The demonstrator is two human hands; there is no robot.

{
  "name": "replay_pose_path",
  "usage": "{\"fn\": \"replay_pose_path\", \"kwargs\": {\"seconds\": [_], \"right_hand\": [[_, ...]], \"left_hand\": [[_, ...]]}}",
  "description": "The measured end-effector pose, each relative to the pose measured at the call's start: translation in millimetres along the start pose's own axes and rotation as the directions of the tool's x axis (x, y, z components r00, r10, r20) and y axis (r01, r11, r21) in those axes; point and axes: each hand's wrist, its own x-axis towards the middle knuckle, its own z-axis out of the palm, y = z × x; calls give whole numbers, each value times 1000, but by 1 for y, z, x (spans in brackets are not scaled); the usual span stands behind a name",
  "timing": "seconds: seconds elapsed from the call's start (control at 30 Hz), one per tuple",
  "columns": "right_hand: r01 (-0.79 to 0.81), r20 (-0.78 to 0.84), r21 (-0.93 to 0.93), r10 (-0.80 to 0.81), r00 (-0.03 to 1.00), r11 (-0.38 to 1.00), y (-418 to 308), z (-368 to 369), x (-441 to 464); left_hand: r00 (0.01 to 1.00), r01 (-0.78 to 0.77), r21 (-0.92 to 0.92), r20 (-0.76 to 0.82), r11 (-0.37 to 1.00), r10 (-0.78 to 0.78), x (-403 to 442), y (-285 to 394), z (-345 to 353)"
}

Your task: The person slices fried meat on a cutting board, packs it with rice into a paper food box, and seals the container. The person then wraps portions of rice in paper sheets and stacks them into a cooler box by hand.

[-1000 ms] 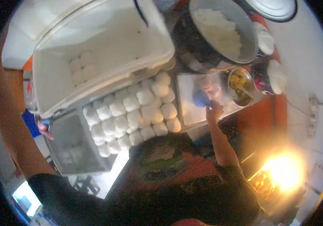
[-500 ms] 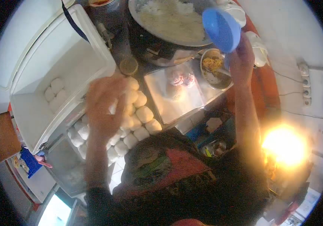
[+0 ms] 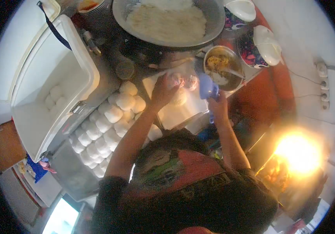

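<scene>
My right hand [image 3: 218,106] is closed round the handle of a blue plastic scoop [image 3: 206,86], low over the right side of a stack of white paper sheets [image 3: 171,117]. On the top sheet lie a small pale mound [image 3: 178,98], perhaps rice, and two small red-and-white bundles [image 3: 191,82]. My left hand [image 3: 162,93] is at the left bundle; blur hides whether its fingers grip it. Just right of the paper stands a metal bowl [image 3: 235,84] with yellowish shredded food and a spoon.
Many white rounded parcels [image 3: 103,124] sit in rows at the left. Beyond them an open white cooler box [image 3: 93,74] holds several more. A large metal pan [image 3: 218,29] of rice stands at the back. Lidded containers [image 3: 267,45] are at the right, near a bright lamp [image 3: 298,153].
My right hand has brought the blue scoop down from beside the rice pan to the paper. My left hand has moved right, from above the white parcels to the red-and-white bundles. The view has shifted.
</scene>
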Motion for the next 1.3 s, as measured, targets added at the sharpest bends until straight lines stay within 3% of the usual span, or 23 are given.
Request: {"fn": "replay_pose_path", "kwargs": {"seconds": [0.03, 0.07, 0.1, 0.13, 0.17, 0.27, 0.37, 0.47, 0.53, 0.57, 0.6, 0.63, 0.67, 0.73, 0.87, 0.93, 0.97, 1.03, 1.13, 1.3], "right_hand": [[-56, -55, 61, 60, 997, 997, 19, 2, 0], [-107, -104, 121, 120, 987, 987, 37, 4, 2], [70, -136, 18, -67, 988, 997, 53, 10, 2], [68, -139, 23, -64, 988, 997, 54, 14, 1], [2, -123, 38, 2, 992, 999, 54, 18, 0], [-101, -137, 41, 105, 985, 994, 56, 22, 3], [-56, -106, 127, 70, 992, 990, 84, 25, 12], [44, -161, -24, -48, 986, 999, 105, 19, 18], [101, -209, -265, -159, 965, 959, 105, 12, 16], [99, -205, -264, -156, 966, 959, 111, 10, 15], [86, -268, -228, -147, 952, 970, 119, 10, 13], [77, -332, -190, -137, 933, 979, 118, 9, 12], [77, -330, -189, -137, 934, 979, 118, 6, 9], [-36, -407, -314, -101, 908, 949, 114, -1, 6], [-53, -468, -301, -100, 878, 952, 144, -14, 24], [25, -485, -295, -172, 857, 955, 163, -16, 35], [26, -486, -290, -171, 857, 957, 163, -17, 37], [30, -408, -283, -149, 901, 959, 159, -20, 39], [5, -329, -230, -82, 941, 973, 163, -25, 43], [-48, -299, -162, -2, 954, 986, 160, -27, 42]], "left_hand": [[993, 106, 48, 38, 993, -108, 15, 13, 8], [994, 102, 53, 41, 993, -105, 25, 22, 13], [977, 154, 169, 123, 973, -176, 33, 29, 16], [947, 193, 287, 195, 938, -254, 41, 34, 19], [947, 187, 293, 199, 938, -251, 49, 23, 29], [989, 121, 112, 77, 986, -130, 71, -34, 58], [974, 168, 208, 114, 964, -194, 74, -35, 46], [967, 233, 54, 94, 971, -237, 54, 1, 18], [969, 246, -51, 7, 968, -246, 48, 1, 10], [968, 251, -49, 7, 967, -251, 47, -18, 13], [959, 279, -330, 142, 902, -245, 46, -41, 16], [944, 318, -576, 266, 753, -195, 45, -50, 16], [944, 318, -576, 265, 753, -196, 41, -56, 19], [803, 532, -634, 168, 561, -572, 28, -63, 22], [885, 441, -720, 250, 535, -393, 10, -61, 0], [725, 579, -814, 544, -55, -424, 10, -49, -14], [726, 578, -814, 542, -50, -424, 7, -35, -24], [721, 586, -785, 619, -202, -311, -4, 13, -48], [774, 566, -815, 577, -124, -261, -20, 87, -85], [796, 558, -827, 558, -72, -234, -36, 118, -105]]}}
